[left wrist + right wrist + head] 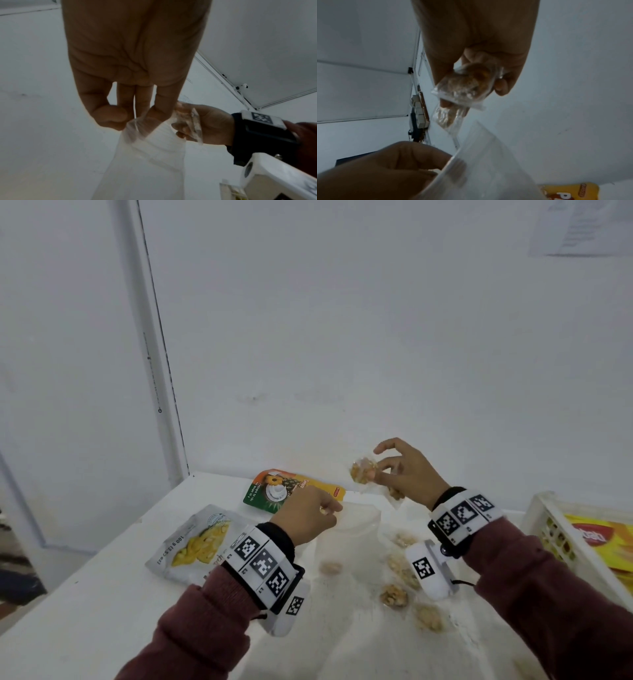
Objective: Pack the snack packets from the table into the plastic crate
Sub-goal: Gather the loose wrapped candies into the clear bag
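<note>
So the left hand (308, 518) is pinching the top edge of a clear plastic bag (349, 529) between thumb and fingers, holding it up off the white table (102, 611); in the left wrist view you can see the film bunched right at the fingertips (111, 115). The right hand (407, 474) is up above and just to the right of that, fingers curled around a couple of small clear-wrapped snack packets (364, 470) with brownish-yellow stuff inside; the right wrist view shows 2 of them, 1 tucked under the other, hanging just over the bag's open edge. The 2 hands are close together but not touching. More of those little packets (394, 594) are scattered on the table near the right wrist, I count roughly 5 or 6 but they're blurry. On the left side of the table there's a silver pouch with yellow fruit on it (195, 542), lying flat, and farther back by the wall a green and orange pouch with a pineapple picture (274, 491), also flat, partly behind the left hand. The white plastic crate (555, 529) sits at the right edge of the table, only partly in view, with a yellow snack bag (603, 539) already inside it.
</note>
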Motion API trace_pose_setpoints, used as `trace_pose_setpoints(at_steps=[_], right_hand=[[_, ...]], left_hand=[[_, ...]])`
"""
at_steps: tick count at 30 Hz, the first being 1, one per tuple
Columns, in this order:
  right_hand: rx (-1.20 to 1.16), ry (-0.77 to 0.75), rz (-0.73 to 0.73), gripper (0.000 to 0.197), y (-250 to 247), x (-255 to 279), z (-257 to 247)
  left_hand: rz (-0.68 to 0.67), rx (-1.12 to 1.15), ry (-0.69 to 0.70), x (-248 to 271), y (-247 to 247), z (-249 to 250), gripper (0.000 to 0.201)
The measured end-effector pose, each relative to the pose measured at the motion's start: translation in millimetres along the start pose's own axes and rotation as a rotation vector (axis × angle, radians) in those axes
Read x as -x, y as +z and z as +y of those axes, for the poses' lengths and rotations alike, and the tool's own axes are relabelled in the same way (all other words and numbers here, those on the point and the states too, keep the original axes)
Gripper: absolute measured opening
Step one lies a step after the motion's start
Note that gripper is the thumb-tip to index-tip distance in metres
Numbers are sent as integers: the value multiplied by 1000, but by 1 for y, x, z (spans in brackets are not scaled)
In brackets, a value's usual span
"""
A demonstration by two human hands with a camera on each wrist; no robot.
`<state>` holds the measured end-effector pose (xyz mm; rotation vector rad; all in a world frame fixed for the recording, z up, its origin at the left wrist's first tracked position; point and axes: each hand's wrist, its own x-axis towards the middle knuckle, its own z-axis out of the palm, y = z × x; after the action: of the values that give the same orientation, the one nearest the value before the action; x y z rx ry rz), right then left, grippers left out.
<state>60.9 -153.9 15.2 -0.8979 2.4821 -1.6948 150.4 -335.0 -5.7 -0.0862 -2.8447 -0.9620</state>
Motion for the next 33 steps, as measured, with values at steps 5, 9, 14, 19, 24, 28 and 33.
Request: trace_pose_setpoints(at_steps=[5,9,14,19,24,28,33], right_hand=[[22,-63,-193,26,3,15,-14],[255,-82,-297,26,7,25,-13],[337,-80,-282,16,6,31,-13],[30,53,-130,27,6,29,-22],[33,-60,-137,23,10,31,-20],[190,-162,-164,34,12,32,-12],[344,-209,-213,31,14,34,-6]], left_hand=[[5,40,-12,1,4,4,27],[4,74,-32,1,7,6,26],[-10,79,-28,3,11,10,34],[-7,66,-29,2,14,13,34],[-19,68,-20,2,14,13,35],[-26,62,-3,1,14,11,34],[-29,106,-5,-1,15,9,37]])
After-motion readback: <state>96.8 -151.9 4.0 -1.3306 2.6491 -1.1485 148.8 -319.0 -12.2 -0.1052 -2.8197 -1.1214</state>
